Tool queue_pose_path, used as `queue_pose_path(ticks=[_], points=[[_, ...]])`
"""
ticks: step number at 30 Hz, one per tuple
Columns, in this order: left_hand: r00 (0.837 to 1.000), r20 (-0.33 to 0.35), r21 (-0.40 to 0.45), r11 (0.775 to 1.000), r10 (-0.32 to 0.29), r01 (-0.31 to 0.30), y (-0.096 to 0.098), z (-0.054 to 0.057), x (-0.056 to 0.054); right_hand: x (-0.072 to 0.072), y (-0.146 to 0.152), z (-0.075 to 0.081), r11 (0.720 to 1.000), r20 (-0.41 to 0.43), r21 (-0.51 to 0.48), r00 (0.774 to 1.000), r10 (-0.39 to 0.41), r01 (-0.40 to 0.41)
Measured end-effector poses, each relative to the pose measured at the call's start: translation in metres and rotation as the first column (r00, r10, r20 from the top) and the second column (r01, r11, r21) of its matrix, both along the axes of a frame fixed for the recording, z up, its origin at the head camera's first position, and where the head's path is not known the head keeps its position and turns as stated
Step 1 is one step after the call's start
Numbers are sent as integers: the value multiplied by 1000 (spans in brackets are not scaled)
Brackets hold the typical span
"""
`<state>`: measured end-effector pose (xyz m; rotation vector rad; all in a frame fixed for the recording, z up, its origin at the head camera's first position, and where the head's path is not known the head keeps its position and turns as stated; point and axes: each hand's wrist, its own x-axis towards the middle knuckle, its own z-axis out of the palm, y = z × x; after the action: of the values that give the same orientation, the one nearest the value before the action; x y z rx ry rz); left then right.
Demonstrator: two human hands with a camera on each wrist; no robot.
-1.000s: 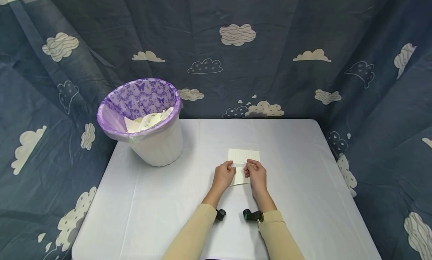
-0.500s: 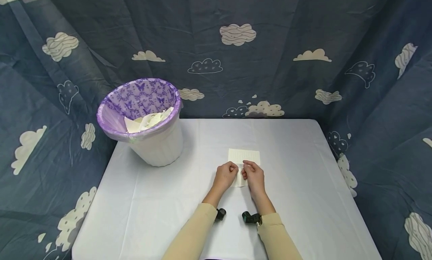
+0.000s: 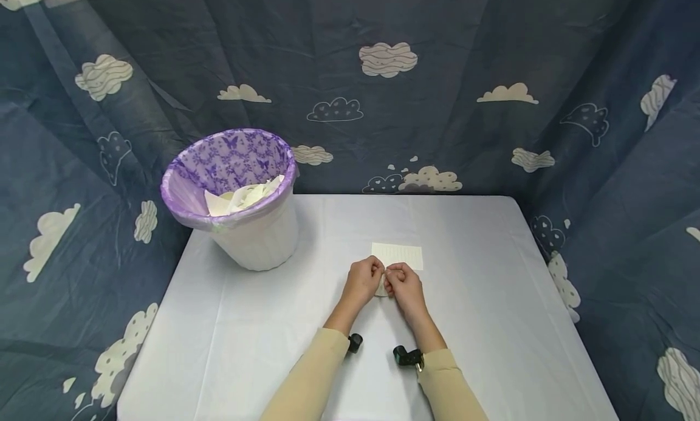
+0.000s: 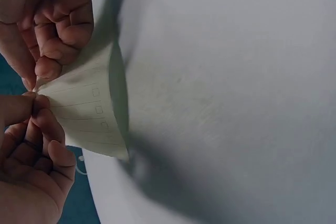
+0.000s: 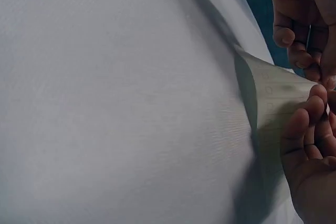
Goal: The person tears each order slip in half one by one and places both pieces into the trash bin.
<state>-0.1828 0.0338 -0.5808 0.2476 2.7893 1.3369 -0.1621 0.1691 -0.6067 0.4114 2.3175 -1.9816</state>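
A cream note sheet (image 4: 89, 114) with printed lines and small square boxes is gathered at its far edge; the near end flares out and curves over the table. In the left wrist view, the thumb and fingers of my left hand (image 4: 37, 177) pinch that edge from below in the picture. My right hand (image 3: 406, 287) pinches it right beside, fingertips meeting the left hand's. From the head view, only a small bit of this sheet shows between the hands. Just beyond them a second cream lined sheet (image 3: 407, 257) lies flat on the table.
At the table's back left stands a white bin (image 3: 257, 242) with a purple butterfly-patterned liner (image 3: 235, 160). Several cream paper pieces (image 3: 246, 196) fill part of it. A white cloth covers the table (image 3: 262, 348); a dark cloud-print curtain (image 3: 437, 129) hangs behind and at both sides.
The hands have come closer together until their fingertips meet. Between them the pinched sheet has narrowed from a flat piece to a gathered one; the other sheet stays put.
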Motion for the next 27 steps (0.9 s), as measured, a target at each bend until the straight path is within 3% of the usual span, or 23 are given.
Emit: queue_pose_path(ticks=[7,13,21,27], points=[[1000,-16,-38,999,-23,23,-6,11,-1,-1,-3,17,995,-14,81,998,56,-55],[998,-59,-6,1000,-19,18,-12,26,3,-2,-9,35,989,-23,122,996,85,-82],[985,-173,51,999,25,-16,-20,48,5,-7,-19,60,979,-148,155,977,152,-129],[975,-210,110,993,74,-52,-29,61,4,-13,-30,75,977,-214,157,961,175,-144]])
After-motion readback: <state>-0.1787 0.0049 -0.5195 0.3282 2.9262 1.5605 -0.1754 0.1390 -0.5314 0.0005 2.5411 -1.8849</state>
